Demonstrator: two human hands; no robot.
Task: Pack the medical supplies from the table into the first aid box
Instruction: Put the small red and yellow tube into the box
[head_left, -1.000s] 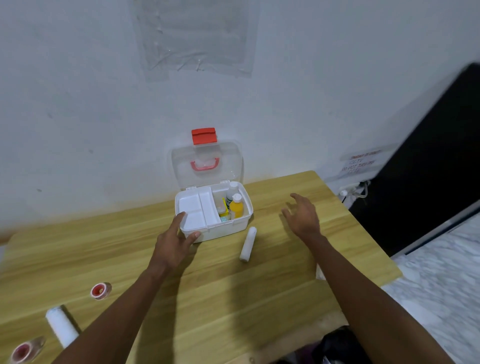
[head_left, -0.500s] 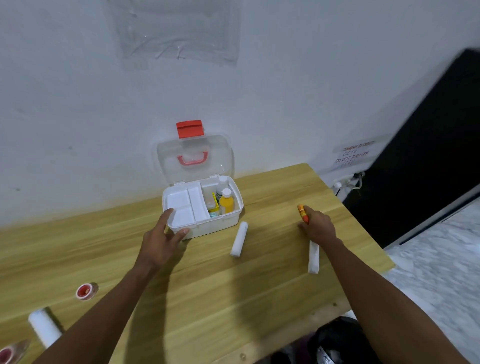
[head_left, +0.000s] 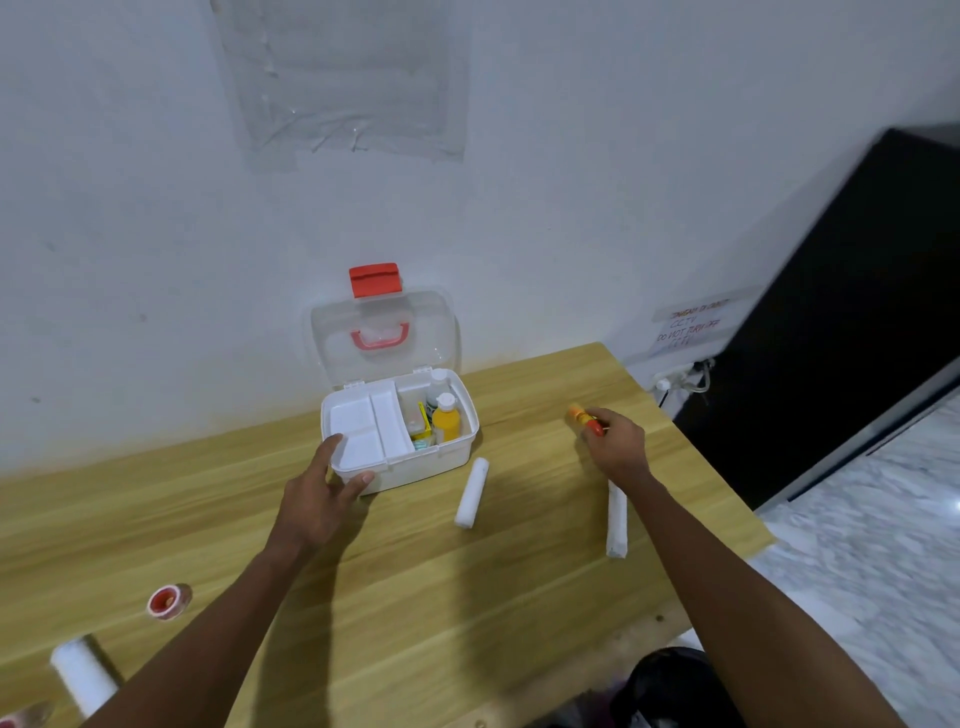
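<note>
1. Gripping the near corner of the open first aid box (head_left: 426, 463), the left hand (head_left: 324, 499) has its thumb on the rim.
2. The right hand (head_left: 618, 449) pinches an orange tube (head_left: 584, 420).
3. A bandage roll (head_left: 471, 492) lies between the hands, and a second roll (head_left: 617, 519) lies beside the right wrist.

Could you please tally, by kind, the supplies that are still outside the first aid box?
White bandage rolls: 3
Red-centred tape rolls, one cut off by the frame edge: 2
Orange tube, held in the right hand: 1
Total outside the first aid box: 6
</note>
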